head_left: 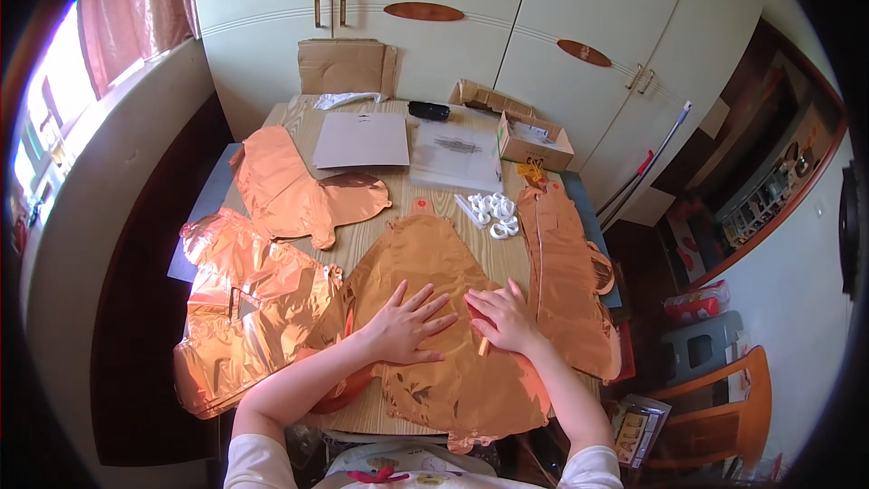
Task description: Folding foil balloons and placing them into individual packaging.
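Across the middle of the table lies a flat copper-coloured foil balloon. My left hand rests palm down on it, fingers spread and holding nothing. On its right half my right hand presses with fingers stretched out to the left. A short tan strip shows at the lower edge of that hand; whether it is a foil fold or a separate piece, I cannot tell. Crumpled foil balloons lie left of my left arm, and another flat foil balloon lies beyond them. Right of my right hand is a long foil balloon.
White ribbon rolls sit beyond the middle balloon. Farther back are a grey card, a clear plastic sheet, a black object and an open cardboard box. A wooden chair stands at the right.
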